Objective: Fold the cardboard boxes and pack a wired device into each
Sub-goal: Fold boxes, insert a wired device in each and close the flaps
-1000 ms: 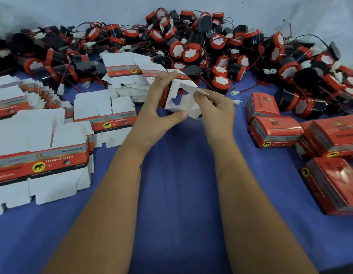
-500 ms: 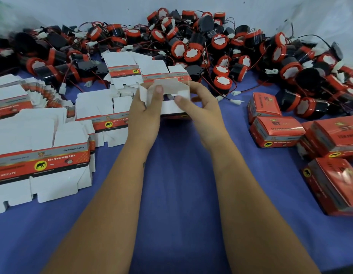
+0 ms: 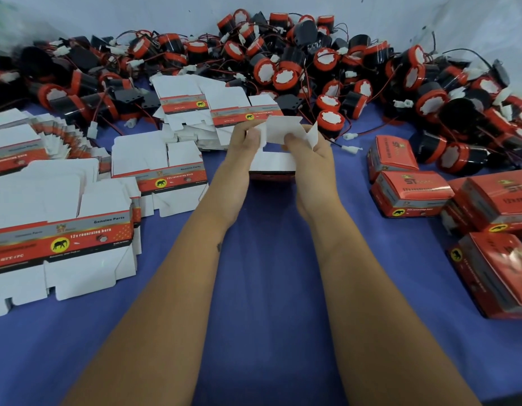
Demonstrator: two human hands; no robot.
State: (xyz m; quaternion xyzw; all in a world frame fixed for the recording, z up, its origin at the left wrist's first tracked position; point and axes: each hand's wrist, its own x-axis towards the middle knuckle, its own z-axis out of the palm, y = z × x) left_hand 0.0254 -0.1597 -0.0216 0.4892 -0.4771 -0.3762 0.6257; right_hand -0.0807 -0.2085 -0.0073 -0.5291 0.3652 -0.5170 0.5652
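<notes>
A half-formed cardboard box (image 3: 278, 164), white inside and red outside, stands on the blue cloth between my two hands. My left hand (image 3: 239, 153) grips its left side, thumb on a white end flap. My right hand (image 3: 311, 155) grips the right side, with its fingertips pressing a white flap (image 3: 283, 128) that stands up at the top. A heap of black-and-red wired devices (image 3: 286, 73) with red leads and white plugs lies just beyond the box. Flat box blanks (image 3: 63, 238) lie stacked at the left.
Several closed red boxes (image 3: 412, 194) lie at the right, some close to my right forearm. More flat blanks (image 3: 183, 98) lie just behind my left hand. A white wall (image 3: 166, 13) backs the heap. Blue cloth (image 3: 268, 288) shows between my forearms.
The blank was held up and twisted open a second ago. It has since come down to the cloth as an open box, and both hands have shifted to its end flaps.
</notes>
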